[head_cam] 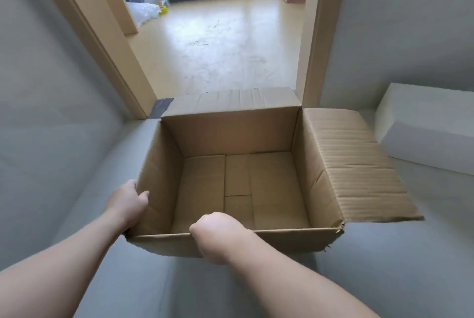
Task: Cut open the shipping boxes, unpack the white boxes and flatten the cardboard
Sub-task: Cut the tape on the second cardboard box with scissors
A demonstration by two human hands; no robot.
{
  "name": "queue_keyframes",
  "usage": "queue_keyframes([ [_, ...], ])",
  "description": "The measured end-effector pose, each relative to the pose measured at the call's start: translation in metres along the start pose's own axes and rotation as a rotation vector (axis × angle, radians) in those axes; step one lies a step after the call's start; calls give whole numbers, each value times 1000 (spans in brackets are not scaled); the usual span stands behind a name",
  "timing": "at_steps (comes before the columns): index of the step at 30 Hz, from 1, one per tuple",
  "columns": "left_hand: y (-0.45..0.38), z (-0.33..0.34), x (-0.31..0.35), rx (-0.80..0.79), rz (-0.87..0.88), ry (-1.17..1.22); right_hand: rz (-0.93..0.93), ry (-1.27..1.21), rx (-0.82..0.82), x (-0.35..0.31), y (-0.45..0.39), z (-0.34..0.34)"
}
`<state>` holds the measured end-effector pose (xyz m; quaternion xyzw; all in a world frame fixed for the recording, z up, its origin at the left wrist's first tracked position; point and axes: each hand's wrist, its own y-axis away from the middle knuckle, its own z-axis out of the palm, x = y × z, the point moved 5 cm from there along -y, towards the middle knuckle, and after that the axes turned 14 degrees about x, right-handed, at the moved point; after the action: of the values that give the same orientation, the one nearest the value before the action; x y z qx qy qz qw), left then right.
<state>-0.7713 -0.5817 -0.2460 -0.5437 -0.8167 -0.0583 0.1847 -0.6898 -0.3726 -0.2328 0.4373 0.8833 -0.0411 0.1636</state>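
The box (238,138) is brown corrugated cardboard, matt, its right flap (359,164) ribbed and creased; the white box (425,125) looks smooth and matt. The near floor (102,215) is smooth grey; the far floor (218,35) is pale, glossy and scuffed; the door frame (107,48) looks like wood.

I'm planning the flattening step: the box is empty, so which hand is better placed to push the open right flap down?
Right. The right hand grips the near wall of the cardboard box, closer to the right flap. The left hand holds the left wall, across the box.

Brown ribbed cardboard box (238,143), plain white box (425,125), grey floor (84,189)
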Motion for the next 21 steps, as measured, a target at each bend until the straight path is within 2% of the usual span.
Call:
queue_keyframes([
  [10,-7,4,-66,-28,-140,-14,-63,16,-57,-34,-36,32],
  [16,-6,3,-84,-47,-198,-113,-77,-29,-46,-40,-44,50],
  [19,-7,-5,-69,28,-216,-157,-87,-28,-10,-35,-42,48],
  [21,-8,-11,-46,118,-146,-129,-68,-38,44,-25,-37,41],
])
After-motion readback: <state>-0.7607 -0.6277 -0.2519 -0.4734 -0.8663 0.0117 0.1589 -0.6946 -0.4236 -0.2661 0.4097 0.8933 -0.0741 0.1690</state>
